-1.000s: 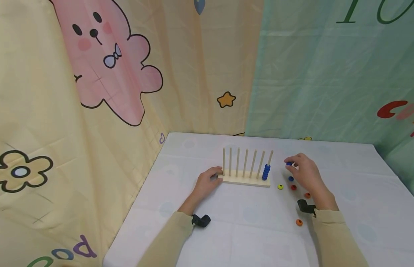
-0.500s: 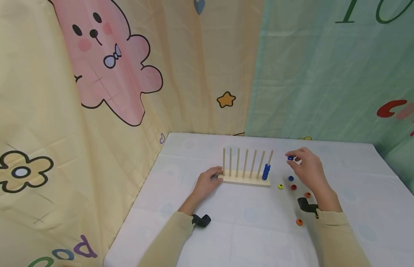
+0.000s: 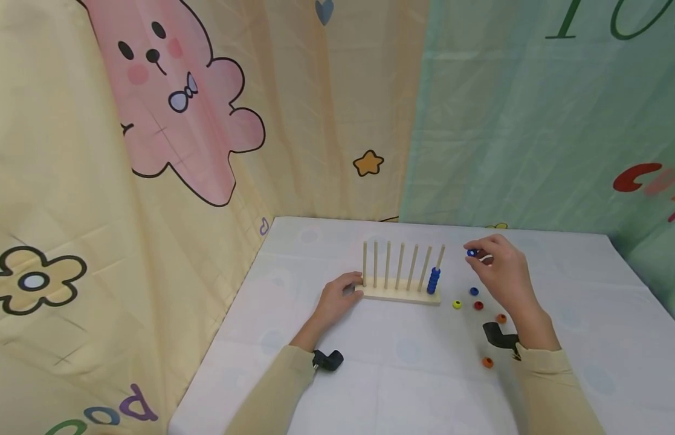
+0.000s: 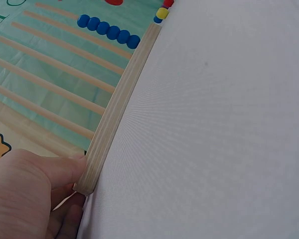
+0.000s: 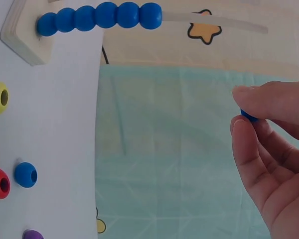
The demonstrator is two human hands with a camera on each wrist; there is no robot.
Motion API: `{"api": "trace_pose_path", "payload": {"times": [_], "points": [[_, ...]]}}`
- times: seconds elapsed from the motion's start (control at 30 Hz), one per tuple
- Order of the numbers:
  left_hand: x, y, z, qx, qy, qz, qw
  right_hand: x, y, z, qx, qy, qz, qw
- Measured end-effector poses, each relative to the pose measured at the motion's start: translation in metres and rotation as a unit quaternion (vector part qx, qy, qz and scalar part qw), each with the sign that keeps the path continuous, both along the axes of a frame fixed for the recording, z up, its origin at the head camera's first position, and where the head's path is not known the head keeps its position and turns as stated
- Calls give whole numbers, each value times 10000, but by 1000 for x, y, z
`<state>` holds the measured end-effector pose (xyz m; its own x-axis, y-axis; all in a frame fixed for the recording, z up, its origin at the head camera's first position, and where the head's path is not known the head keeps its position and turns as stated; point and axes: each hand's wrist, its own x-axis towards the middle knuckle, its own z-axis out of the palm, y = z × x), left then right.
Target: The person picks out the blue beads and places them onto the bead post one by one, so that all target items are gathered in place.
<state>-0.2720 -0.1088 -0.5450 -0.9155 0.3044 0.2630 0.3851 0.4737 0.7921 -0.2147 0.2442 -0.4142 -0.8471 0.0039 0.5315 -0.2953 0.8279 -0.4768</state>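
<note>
A wooden peg rack (image 3: 397,292) stands on the table, with several upright pegs. Several blue beads (image 3: 434,281) are stacked on its rightmost peg, whose upper part is bare. At the rack's left end, my left hand (image 3: 336,299) grips the base between thumb and fingers; the left wrist view shows the thumb (image 4: 65,169) against the wood. My right hand (image 3: 504,269) is raised to the right of the rack, pinching a blue bead (image 3: 471,253) between thumb and fingertips. In the right wrist view the fingers mostly hide that pinched bead (image 5: 248,116).
Below my right hand lie loose beads: a blue one (image 3: 474,291), a yellow one (image 3: 457,305), a red one (image 3: 478,306) and two orange ones (image 3: 487,362). A purple bead (image 5: 33,234) shows in the right wrist view. Printed curtains (image 3: 337,121) hang behind the white-covered table (image 3: 381,374).
My right hand has risen higher above the table with the blue bead pinched in it, then shifted slightly left. My left hand and the rack have stayed in place.
</note>
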Motion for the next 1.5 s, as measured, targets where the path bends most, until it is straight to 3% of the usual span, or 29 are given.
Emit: {"api": "trace_pose_path", "payload": {"times": [0.47,0.77,1.5], "points": [[-1,0,-3,-31,97,-37,9999,6,-9,8,-210,414,189,9987],[0,-1,-8,-83,-57,-11,9999,10,-14,8,-316,420,235,9983],[-1,-1,-1,-80,26,-51,10000,8,-32,12,-461,860,438,9943]]}}
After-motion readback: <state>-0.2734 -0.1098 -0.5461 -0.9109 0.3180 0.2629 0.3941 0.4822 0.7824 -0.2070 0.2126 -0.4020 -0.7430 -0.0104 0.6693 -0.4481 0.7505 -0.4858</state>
